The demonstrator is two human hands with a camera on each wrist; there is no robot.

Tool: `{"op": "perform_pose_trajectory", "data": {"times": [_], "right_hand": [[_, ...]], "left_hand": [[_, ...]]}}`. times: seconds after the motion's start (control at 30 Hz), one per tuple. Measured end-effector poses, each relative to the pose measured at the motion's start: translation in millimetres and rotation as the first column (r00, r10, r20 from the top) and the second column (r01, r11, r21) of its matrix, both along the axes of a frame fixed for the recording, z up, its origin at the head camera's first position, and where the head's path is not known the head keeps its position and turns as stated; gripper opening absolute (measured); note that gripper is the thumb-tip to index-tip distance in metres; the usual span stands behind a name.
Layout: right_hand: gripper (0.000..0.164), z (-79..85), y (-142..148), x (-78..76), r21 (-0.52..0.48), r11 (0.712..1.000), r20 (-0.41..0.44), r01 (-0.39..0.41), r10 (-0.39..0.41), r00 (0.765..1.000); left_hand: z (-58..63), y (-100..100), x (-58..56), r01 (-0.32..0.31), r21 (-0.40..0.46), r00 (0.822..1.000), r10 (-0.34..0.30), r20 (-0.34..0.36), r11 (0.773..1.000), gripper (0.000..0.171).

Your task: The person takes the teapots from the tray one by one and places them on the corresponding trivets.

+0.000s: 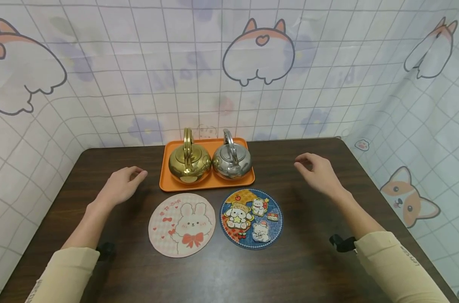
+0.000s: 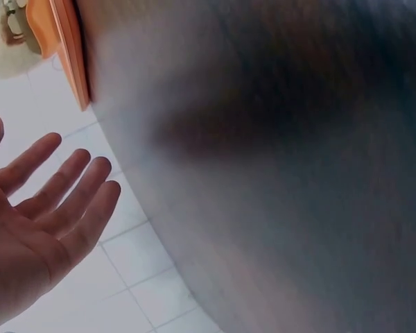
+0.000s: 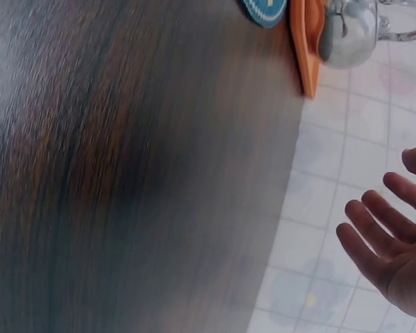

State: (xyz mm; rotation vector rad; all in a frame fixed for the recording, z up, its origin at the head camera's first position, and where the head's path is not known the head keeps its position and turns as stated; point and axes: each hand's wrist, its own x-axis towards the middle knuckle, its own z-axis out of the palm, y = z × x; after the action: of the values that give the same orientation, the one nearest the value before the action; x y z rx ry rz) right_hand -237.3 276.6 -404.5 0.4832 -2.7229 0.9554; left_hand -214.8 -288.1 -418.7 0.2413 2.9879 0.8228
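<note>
A gold kettle [image 1: 190, 164] and a silver kettle [image 1: 232, 161] stand side by side on an orange tray [image 1: 210, 183], their handles upright. Left of the tray, my left hand [image 1: 121, 183] hovers over the table with relaxed fingers and holds nothing. On the other side my right hand [image 1: 320, 173] is also raised above the table, fingers loosely bent, nothing in it. In the right wrist view the silver kettle [image 3: 350, 31] and the tray's edge [image 3: 306, 55] appear beyond the right hand [image 3: 395, 243]. The left wrist view has the left hand [image 2: 48, 215] with fingers spread a little.
In front of the tray lie two round mats: a pink rabbit mat [image 1: 182, 225] on the left and a blue cartoon mat [image 1: 251, 219] on the right. The dark wooden table [image 1: 199, 277] meets a patterned wall cloth [image 1: 157, 84] at its back and sides.
</note>
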Motion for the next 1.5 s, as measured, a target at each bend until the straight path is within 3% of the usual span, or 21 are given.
{"op": "perform_pose_trajectory", "data": {"times": [0.3,0.67,0.97,1.2,1.5], "right_hand": [[0.031,-2.1,-11.0,4.0,-0.058,0.998,0.035,-0.016,0.018,0.999],[0.035,-1.2,-25.9,11.0,-0.114,0.992,0.080,-0.047,0.056,0.995],[0.039,1.1,-40.6,14.5,-0.148,0.986,0.105,-0.077,0.093,0.990],[0.042,4.8,-51.3,19.5,-0.167,0.980,0.127,-0.107,0.129,0.983],[0.038,4.5,-63.7,21.2,-0.186,0.972,0.093,-0.141,0.161,0.983]], "left_hand": [[-8.7,3.0,-0.8,-0.056,0.095,0.996,0.049,0.074,0.994,0.056],[-7.9,8.3,-7.9,-0.081,0.153,0.986,0.057,0.155,0.985,0.053],[-13.0,7.8,-13.2,-0.107,0.328,0.974,0.033,0.226,0.939,0.051],[-12.3,10.3,-15.5,-0.102,0.385,0.971,0.007,0.241,0.917,0.053],[-16.6,17.9,-22.3,-0.126,0.461,0.949,-0.030,0.315,0.878,0.057]]}}
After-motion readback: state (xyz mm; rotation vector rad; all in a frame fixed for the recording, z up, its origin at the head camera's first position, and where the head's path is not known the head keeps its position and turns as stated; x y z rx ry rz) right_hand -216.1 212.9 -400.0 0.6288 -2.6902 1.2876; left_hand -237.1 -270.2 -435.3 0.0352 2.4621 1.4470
